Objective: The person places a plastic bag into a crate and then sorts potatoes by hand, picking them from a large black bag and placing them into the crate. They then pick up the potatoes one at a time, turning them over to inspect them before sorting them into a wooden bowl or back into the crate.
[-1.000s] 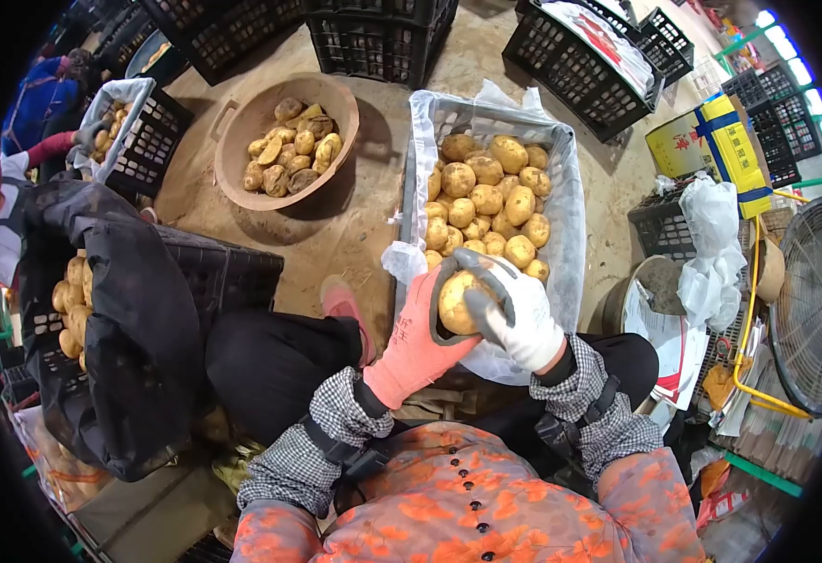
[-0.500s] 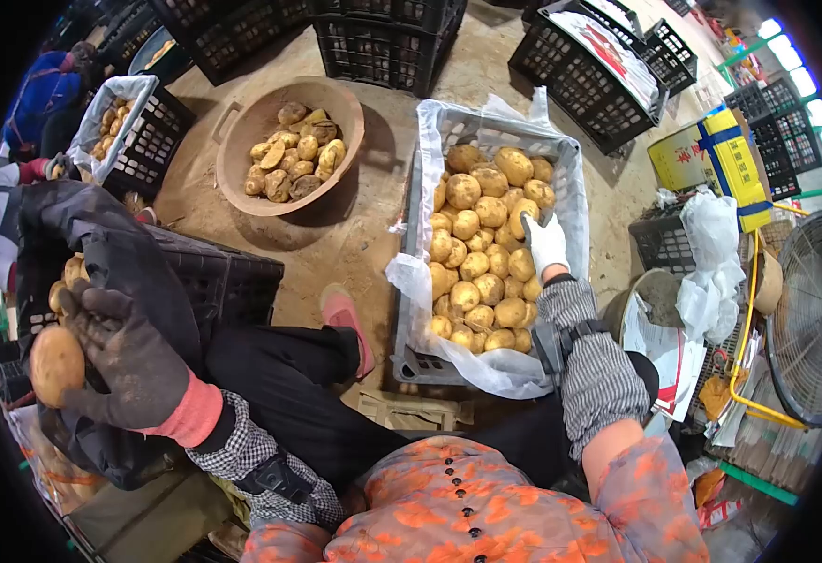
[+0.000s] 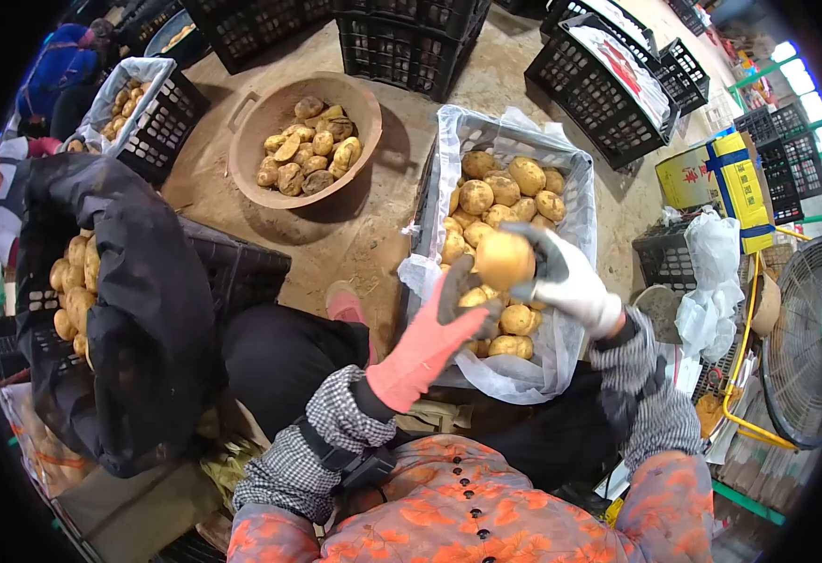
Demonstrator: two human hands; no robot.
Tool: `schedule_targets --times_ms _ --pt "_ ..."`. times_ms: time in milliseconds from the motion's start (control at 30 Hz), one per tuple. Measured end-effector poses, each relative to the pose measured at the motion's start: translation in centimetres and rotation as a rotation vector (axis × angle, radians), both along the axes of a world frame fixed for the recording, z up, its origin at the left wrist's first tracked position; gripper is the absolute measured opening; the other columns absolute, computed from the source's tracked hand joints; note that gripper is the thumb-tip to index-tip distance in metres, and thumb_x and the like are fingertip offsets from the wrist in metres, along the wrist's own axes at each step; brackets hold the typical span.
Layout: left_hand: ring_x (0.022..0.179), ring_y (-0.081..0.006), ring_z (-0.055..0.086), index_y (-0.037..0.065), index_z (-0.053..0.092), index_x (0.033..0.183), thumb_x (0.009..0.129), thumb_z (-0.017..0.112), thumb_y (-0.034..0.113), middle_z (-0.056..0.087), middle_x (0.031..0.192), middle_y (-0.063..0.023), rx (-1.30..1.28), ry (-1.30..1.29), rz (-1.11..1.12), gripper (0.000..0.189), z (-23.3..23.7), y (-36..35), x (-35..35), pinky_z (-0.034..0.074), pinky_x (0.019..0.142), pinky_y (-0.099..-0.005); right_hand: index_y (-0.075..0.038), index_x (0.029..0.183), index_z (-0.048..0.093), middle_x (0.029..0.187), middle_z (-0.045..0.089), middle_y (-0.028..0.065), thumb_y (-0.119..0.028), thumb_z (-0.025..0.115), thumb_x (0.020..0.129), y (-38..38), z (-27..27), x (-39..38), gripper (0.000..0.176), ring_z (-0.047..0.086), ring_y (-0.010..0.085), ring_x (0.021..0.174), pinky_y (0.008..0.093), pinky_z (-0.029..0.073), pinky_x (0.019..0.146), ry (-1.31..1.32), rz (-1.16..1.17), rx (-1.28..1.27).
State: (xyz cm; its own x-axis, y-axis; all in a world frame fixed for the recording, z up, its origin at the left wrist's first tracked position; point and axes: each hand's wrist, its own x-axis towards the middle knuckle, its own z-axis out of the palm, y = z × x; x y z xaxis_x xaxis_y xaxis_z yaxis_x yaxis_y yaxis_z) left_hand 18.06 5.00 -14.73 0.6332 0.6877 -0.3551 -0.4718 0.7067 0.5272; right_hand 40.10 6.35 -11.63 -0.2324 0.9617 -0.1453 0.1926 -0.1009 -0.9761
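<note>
My right hand (image 3: 570, 286), in a white glove with grey fingers, is closed around a slightly blurred potato (image 3: 505, 261) above a plastic-lined crate (image 3: 575, 202). My left hand (image 3: 448, 324) wears a pink glove with a dark palm. Its thumb and fingers are spread just below and to the left of that potato. Many yellow potatoes (image 3: 503, 190) fill the crate beneath both hands, which cover part of the pile.
At left, dark cloth (image 3: 148, 244) surrounds more potatoes (image 3: 75, 286). A brown basin (image 3: 242, 169) of dirty and cut potatoes stands on the floor. Black crates (image 3: 406, 47) are stacked behind, a fan (image 3: 798, 338) stands at right, and a person in blue (image 3: 52, 77) is at far left.
My left hand has swung from the dark cloth at left to the lined crate. My right hand has lifted off the pile and now grips a potato beside the left. The view has shifted slightly.
</note>
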Motion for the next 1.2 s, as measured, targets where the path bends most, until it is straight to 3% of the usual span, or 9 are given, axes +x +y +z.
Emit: schedule_targets --times_ms 67,133,200,400,667,733,833,1100,1200 --pt "0.118 -0.0162 0.051 0.008 0.027 0.148 0.085 0.065 0.003 0.038 0.142 -0.0086 0.036 0.052 -0.02 0.073 0.5 -0.2 -0.2 0.047 0.093 -0.0279 0.001 0.127 0.054 0.121 0.059 0.0072 -0.02 0.074 0.078 -1.5 1.8 0.1 0.056 0.056 0.014 0.106 0.0277 0.044 0.093 -0.583 0.286 0.513" --pt "0.126 -0.0169 0.046 0.009 0.025 0.148 0.08 0.068 -0.001 0.037 0.144 -0.0062 0.112 -0.014 -0.095 0.081 -0.1 -0.3 -0.7 0.044 0.099 -0.0297 0.002 0.123 0.057 0.121 0.06 0.0067 -0.018 0.073 0.08 -3.5 1.8 -0.3 0.051 0.054 0.0135 0.109 0.0291 0.042 0.095 -0.384 0.257 0.427" --pt "0.133 -0.0177 0.039 0.01 0.025 0.149 0.074 0.071 -0.004 0.036 0.147 -0.0047 0.254 0.057 -0.046 0.089 0.1 -0.5 -0.3 0.039 0.106 -0.0317 0.003 0.127 0.054 0.125 0.058 0.008 -0.016 0.071 0.081 -4.9 -0.3 0.0 0.053 0.051 0.015 0.113 0.031 0.04 0.097 0.339 -0.389 -0.147" --pt "0.136 -0.018 0.035 0.008 0.026 0.148 0.069 0.074 -0.003 0.034 0.149 -0.0073 0.423 0.088 -0.031 0.094 0.1 -0.7 1.0 0.031 0.111 -0.0336 0.003 0.145 0.03 0.146 0.037 0.0132 -0.02 0.074 0.074 -5.1 1.4 -2.5 0.086 0.039 0.0236 0.132 0.0357 0.026 0.112 -0.06 -0.039 0.035" --pt "0.122 -0.0168 0.05 0.002 0.038 0.141 0.075 0.072 0.007 0.049 0.135 -0.0099 0.209 0.238 0.096 0.075 5.2 0.6 -4.7 0.041 0.103 -0.0323 -0.001 0.125 0.054 0.104 0.064 0.0076 -0.037 0.045 0.099 -2.3 -2.5 1.3 0.045 0.06 0.0121 0.085 0.0259 0.049 0.075 0.192 -0.541 -0.098" --pt "0.124 -0.0285 0.048 0.003 0.027 0.146 0.08 0.074 0.018 0.036 0.146 -0.0184 0.492 -0.109 0.762 0.082 0.4 2.4 -10.5 0.045 0.103 -0.0404 -0.003 0.124 0.055 0.105 0.064 0.0087 -0.035 0.042 0.1 -1.4 -3.6 3.0 0.042 0.061 0.0127 0.084 0.0265 0.05 0.075 0.146 -0.669 -0.078" --pt "0.133 -0.0324 0.035 -0.003 0.018 0.147 0.081 0.073 0.026 0.021 0.153 -0.0207 0.613 -0.805 0.76 0.091 9.8 5.4 -14.3 0.04 0.108 -0.0414 -0.004 0.12 0.058 0.103 0.066 0.0097 -0.032 0.054 0.096 -0.9 -6.7 2.7 0.037 0.063 0.0134 0.086 0.027 0.051 0.073 0.067 -0.554 -0.106" --pt "0.116 -0.0287 0.055 -0.003 0.03 0.143 0.095 0.052 0.034 0.05 0.13 -0.0191 0.359 0.066 0.423 0.064 3.6 5.1 -7.6 0.045 0.098 -0.0379 -0.008 0.131 0.05 0.12 0.059 0.0198 -0.023 0.073 0.078 4.0 -19.7 -3.8 0.06 0.06 0.0275 0.107 0.033 0.049 0.086 -0.734 -0.146 0.019" --pt "0.112 -0.0249 0.057 -0.004 0.034 0.139 0.097 0.051 0.024 0.052 0.126 -0.0179 0.327 0.111 0.342 0.054 3.2 5.2 -6.4 0.048 0.096 -0.0365 0.001 0.129 0.047 0.111 0.061 0.0121 -0.021 0.074 0.077 4.8 -23.0 -2.6 0.062 0.061 0.0207 0.092 0.0297 0.051 0.076 -0.204 -0.182 -0.157"
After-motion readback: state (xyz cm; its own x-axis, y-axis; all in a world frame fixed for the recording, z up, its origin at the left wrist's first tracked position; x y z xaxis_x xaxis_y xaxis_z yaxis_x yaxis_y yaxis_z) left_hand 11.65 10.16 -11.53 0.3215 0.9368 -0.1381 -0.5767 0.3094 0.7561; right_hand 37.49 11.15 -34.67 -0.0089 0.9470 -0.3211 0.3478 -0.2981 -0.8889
